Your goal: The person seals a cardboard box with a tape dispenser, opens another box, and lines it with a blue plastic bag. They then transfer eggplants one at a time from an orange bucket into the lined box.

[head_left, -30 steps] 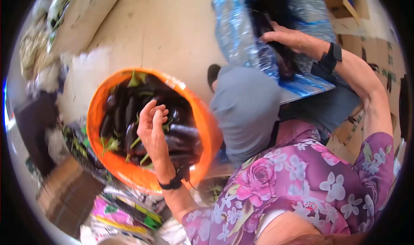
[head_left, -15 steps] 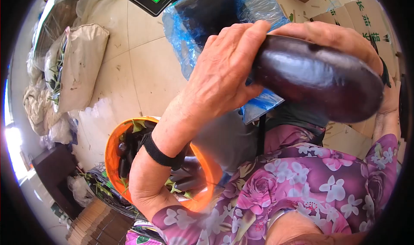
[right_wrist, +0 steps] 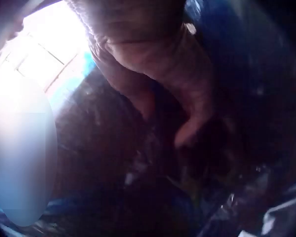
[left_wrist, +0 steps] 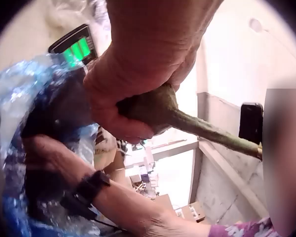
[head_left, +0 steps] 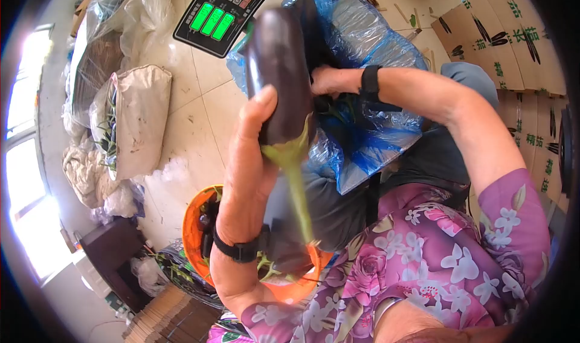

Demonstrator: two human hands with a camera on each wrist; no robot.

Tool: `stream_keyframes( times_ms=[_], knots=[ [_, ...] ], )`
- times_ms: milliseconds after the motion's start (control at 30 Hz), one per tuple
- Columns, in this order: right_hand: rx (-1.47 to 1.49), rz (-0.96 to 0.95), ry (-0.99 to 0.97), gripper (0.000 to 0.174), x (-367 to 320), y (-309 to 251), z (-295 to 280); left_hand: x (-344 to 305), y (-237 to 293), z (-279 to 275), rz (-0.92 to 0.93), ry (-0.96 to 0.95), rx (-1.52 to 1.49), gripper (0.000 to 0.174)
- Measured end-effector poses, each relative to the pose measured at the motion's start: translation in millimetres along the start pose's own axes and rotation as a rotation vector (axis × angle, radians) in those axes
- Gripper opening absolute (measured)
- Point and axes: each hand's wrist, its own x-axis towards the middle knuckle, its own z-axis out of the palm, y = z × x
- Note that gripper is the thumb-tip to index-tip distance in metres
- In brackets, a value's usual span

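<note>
Left hand point(head_left: 251, 156): fingers clenched round glossy dark-purple eggplant point(head_left: 277, 71) at calyx, upright near crinkly blue plastic bag point(head_left: 374, 125); long green stem point(head_left: 299, 192) hangs down. Right hand point(head_left: 329, 80) inside bag, grip unclear.

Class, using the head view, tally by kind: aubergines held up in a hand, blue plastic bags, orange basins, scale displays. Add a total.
Aubergine held up: 1, gripped by the left hand
Blue plastic bag: 1, with the right hand at its opening
Orange basin: 1
Scale display: 1
Total: 4
</note>
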Motion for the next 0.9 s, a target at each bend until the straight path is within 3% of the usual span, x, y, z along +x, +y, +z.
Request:
stream_keyframes(
  times_ms=[33, 100, 200, 267, 400, 500, 600, 667, 700, 767, 833, 900],
  knots=[
    [-0.008, 0.010, 0.044, 0.061, -8.5, 2.6, 6.4, -2.1, -6.9, -2.3, -0.103, 0.014, -0.047, 0.067],
    [-0.156, -0.207, 0.194, 0.068, 1.4, 20.2, 25.9, -6.2, -27.3, -7.5, -0.212, 0.122, 0.017, 0.064],
    [-0.058, -0.069, 0.168, 0.079, -6.6, 25.8, 52.9, -3.8, -38.6, -5.1, -0.293, 0.193, 0.080, 0.060],
    [-0.057, -0.035, 0.360, 0.097, -10.4, 24.6, 68.3, 6.6, -43.9, -9.9, -0.243, 0.173, 0.141, 0.056],
    [-0.135, 0.021, 0.374, 0.109, -23.3, 23.1, 58.9, 24.8, -49.2, -9.0, -0.275, 0.194, 0.117, 0.053],
    [-0.001, -0.126, 0.325, 0.103, -33.7, 14.8, 47.1, 33.3, -49.8, -4.1, -0.246, 0.168, 0.099, 0.049],
    [0.041, -0.124, 0.211, 0.078, -35.6, 6.7, 32.9, 35.9, -41.3, 4.4, -0.234, 0.186, 0.084, 0.047],
    [0.294, -0.167, -0.078, 0.072, -8.2, 19.3, 26.8, 38.6, -42.4, 3.6, -0.302, 0.191, 0.060, 0.045],
    [0.293, -0.168, -0.072, 0.072, -4.6, 17.6, 15.1, 41.3, -41.1, 5.2, -0.298, 0.186, 0.061, 0.045],
    [0.316, 0.014, -0.256, 0.060, -1.2, 4.9, -1.4, 42.5, -35.2, 2.4, -0.189, 0.147, 0.061, 0.046],
    [0.275, 0.070, -0.213, 0.052, -27.3, -6.6, -19.9, 47.6, -31.4, -7.3, -0.211, 0.147, 0.016, 0.047],
    [0.277, -0.050, -0.215, 0.051, -71.0, -5.5, -44.9, 50.6, -34.6, -11.3, -0.229, 0.151, -0.036, 0.048]
  ],
)
